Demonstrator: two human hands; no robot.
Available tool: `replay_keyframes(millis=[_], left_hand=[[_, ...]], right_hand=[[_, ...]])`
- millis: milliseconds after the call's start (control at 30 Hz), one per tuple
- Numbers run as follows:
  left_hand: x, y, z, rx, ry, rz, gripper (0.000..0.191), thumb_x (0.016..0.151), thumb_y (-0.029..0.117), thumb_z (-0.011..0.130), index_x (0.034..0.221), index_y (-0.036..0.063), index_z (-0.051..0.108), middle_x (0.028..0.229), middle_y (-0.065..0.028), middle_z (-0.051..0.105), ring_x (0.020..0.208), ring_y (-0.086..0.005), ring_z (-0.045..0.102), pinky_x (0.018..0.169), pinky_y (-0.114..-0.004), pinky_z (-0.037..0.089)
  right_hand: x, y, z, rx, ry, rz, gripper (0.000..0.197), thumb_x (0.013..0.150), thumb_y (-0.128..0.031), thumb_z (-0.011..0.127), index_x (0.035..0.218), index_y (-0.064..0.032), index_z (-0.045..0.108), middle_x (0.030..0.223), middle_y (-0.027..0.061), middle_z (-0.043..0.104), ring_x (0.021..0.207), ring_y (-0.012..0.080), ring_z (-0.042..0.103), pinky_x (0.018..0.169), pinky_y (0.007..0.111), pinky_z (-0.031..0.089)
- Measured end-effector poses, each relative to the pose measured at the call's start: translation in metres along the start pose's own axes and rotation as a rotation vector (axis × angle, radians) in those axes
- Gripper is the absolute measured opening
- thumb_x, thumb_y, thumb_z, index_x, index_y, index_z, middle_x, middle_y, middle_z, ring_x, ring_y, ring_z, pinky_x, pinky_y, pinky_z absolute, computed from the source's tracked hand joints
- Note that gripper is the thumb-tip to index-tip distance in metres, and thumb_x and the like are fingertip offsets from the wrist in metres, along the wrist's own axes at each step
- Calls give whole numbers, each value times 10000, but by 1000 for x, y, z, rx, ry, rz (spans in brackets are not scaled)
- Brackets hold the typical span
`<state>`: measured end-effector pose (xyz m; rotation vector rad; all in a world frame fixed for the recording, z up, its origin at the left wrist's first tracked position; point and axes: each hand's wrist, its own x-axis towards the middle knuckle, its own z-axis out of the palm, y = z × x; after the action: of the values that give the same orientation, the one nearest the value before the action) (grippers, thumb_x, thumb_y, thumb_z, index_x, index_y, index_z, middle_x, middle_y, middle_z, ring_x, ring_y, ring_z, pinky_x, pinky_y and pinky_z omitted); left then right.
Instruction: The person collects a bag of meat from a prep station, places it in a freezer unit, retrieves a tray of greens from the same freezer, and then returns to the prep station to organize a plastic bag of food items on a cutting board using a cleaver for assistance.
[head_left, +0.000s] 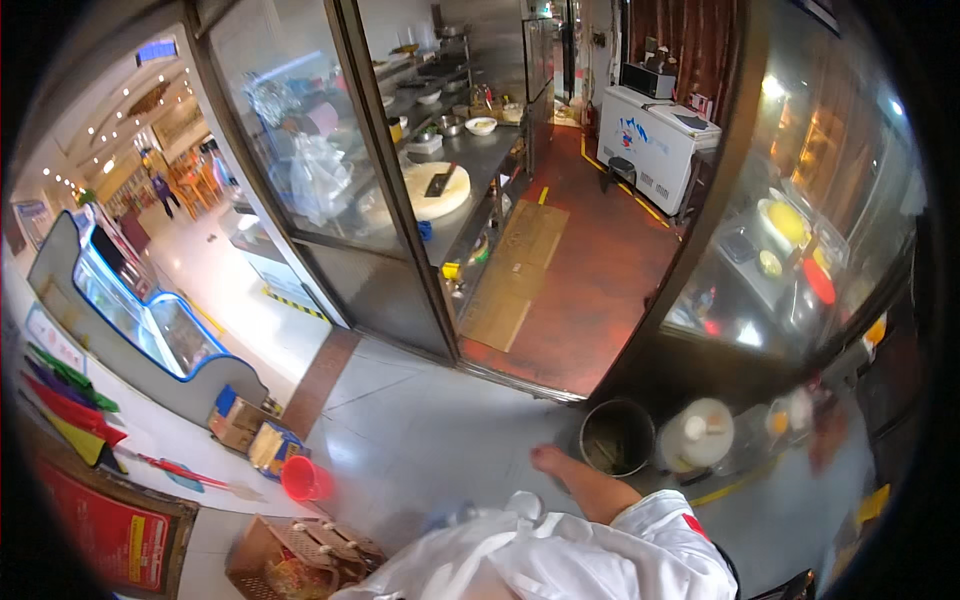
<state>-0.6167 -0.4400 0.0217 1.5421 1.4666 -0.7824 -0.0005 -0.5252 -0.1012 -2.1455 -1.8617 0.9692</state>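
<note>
My right hand (547, 457) hangs low in front of my white top (495, 559), its forearm bare below a short sleeve. The fingers are small and blurred, and I make out no object in them. Just right of this hand stands a round dark bucket (616, 439), with something at its bottom that I cannot name. A white plastic container with a lid (697, 435) is beside the bucket. My left hand is out of view. Ahead lies grey tiled floor (405, 405), leading to an open doorway with a metal threshold (525, 382).
Through the doorway, flattened cardboard (517, 274) lies on red floor. Left of it, a steel counter (480, 176) holds a round chopping board (442, 187) with a cleaver (440, 182). A white chest freezer (652, 142) stands right. Near me are a red bucket (304, 480) and a basket (251, 544).
</note>
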Motion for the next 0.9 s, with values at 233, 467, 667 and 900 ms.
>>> replay_keyframes(millis=[233, 467, 667, 900], left_hand=[[175, 197, -115, 60, -29, 170, 307, 859, 261, 542, 1030, 37, 663, 964, -187, 676, 863, -321, 644, 755, -439, 500], [313, 517, -274, 370, -33, 542, 288, 849, 259, 555, 998, 39, 665, 935, -200, 671, 847, -330, 641, 736, -443, 501], [345, 801, -416, -302, 361, 899, 388, 914, 312, 573, 1210, 63, 603, 1010, -157, 692, 899, -273, 660, 801, -366, 513], [453, 864, -521, -866, 772, 461, 151, 914, 138, 595, 1002, 25, 641, 890, -75, 691, 834, -175, 643, 772, -301, 502]], right_hand=[[156, -22, -277, 923, 208, 2, 242, 920, -242, 600, 1012, -21, 637, 857, 56, 654, 779, 153, 623, 705, 325, 506], [174, 223, -293, 458, 111, 495, 235, 919, -230, 589, 1021, -27, 650, 838, 104, 672, 766, 195, 629, 640, 353, 514], [140, 364, -299, 820, -42, 1082, 196, 934, -239, 576, 950, -49, 619, 800, 86, 628, 700, 193, 607, 556, 342, 492], [303, 494, -426, 759, -47, 942, 220, 933, -289, 598, 965, -71, 605, 832, 91, 627, 690, 173, 615, 526, 315, 488]])
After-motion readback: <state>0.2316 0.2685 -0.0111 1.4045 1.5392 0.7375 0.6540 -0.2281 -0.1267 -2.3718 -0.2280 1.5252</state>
